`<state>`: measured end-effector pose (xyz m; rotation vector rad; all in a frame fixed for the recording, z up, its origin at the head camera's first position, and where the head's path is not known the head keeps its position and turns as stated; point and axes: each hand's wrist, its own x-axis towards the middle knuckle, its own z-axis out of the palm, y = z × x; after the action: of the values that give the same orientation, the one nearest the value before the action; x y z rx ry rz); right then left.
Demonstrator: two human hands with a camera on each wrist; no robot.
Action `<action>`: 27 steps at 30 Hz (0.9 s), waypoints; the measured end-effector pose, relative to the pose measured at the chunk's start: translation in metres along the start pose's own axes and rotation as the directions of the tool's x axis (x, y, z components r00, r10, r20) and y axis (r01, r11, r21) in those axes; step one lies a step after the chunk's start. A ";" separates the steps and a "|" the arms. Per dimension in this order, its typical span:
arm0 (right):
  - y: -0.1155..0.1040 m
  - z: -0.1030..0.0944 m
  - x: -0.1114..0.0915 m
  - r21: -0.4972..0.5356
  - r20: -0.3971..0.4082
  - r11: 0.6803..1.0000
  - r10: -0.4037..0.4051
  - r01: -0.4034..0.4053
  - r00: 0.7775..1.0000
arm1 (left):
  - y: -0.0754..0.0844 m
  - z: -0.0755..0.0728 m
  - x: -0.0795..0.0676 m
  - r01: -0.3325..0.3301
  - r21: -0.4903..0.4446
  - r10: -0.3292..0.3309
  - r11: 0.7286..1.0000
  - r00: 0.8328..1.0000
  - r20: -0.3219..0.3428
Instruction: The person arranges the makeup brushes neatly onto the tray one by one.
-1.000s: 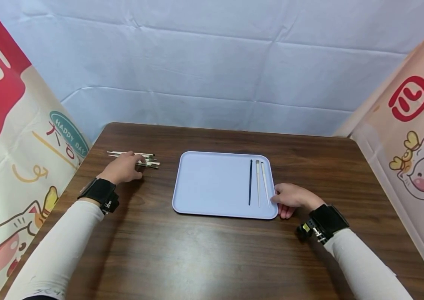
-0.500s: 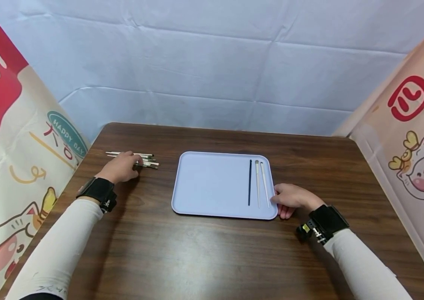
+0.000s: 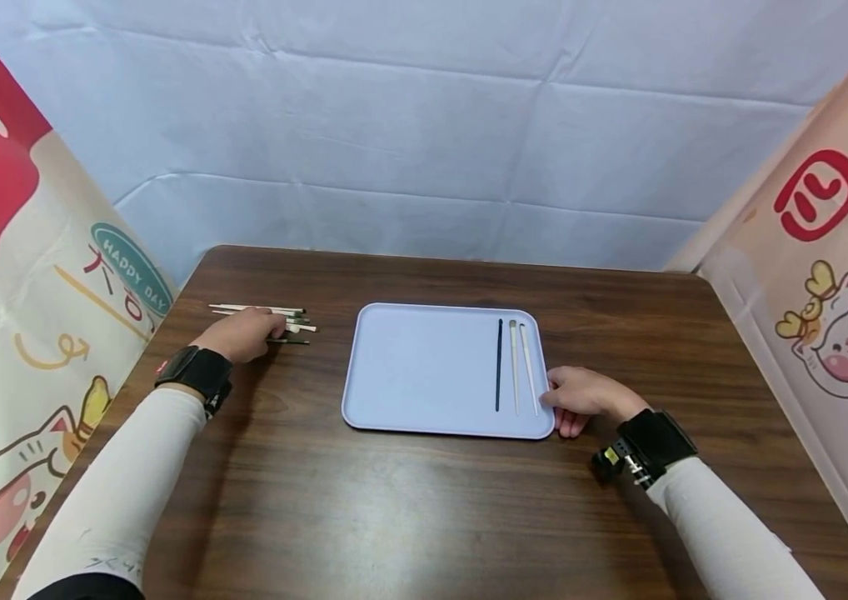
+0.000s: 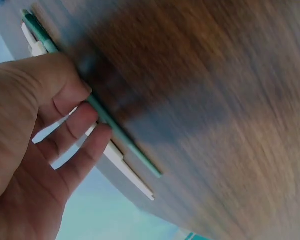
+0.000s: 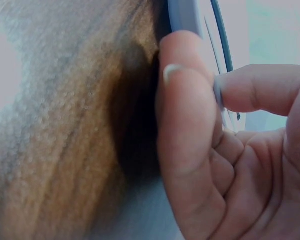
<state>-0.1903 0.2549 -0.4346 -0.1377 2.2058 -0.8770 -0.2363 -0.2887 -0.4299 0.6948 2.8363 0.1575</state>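
At the left, my left hand (image 3: 240, 333) pinches a dark green paintbrush (image 3: 292, 341) with thumb and fingertips. In the left wrist view this green paintbrush (image 4: 132, 146) lies along the fingertips, with a pale brush (image 4: 132, 179) behind it. Several more paintbrushes (image 3: 295, 312), mostly white-handled, lie in a loose pile under and beyond that hand. My right hand (image 3: 581, 398) grips the right edge of a pale blue tray (image 3: 424, 367), thumb on the rim and fingers below. One black brush (image 3: 499, 367) and two pale brushes (image 3: 516, 367) lie side by side in the tray's right part.
Brown wood-grain table (image 3: 394, 517) carries everything, its back edge against a pale blue cloth (image 3: 409, 125). Printed cartoon sheets (image 3: 836, 333) hang on both sides. Each wrist wears a black strap (image 3: 199, 372) with a small camera.
The green paintbrush has come apart from the pile, shifted slightly toward the near side by the left hand. The right hand and the tray have stayed in place.
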 end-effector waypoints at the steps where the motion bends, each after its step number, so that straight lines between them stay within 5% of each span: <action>1: 0.000 0.000 0.000 0.001 -0.003 1.000 0.002 -0.002 1.000 | 0.000 -0.001 0.000 -0.001 0.000 0.001 1.000 1.000 0.009; 15: 0.001 0.001 0.000 0.001 0.006 1.000 -0.018 0.018 1.000 | -0.007 -0.008 0.005 -0.020 -0.020 0.022 1.000 0.995 0.097; 27: 0.000 0.001 -0.001 0.010 -0.002 1.000 -0.011 0.011 1.000 | -0.010 -0.008 0.008 -0.082 -0.002 0.082 0.997 0.995 0.051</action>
<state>-0.1890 0.2551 -0.4348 -0.1443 2.2044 -0.8947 -0.2494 -0.2947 -0.4249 0.8043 2.7606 0.1500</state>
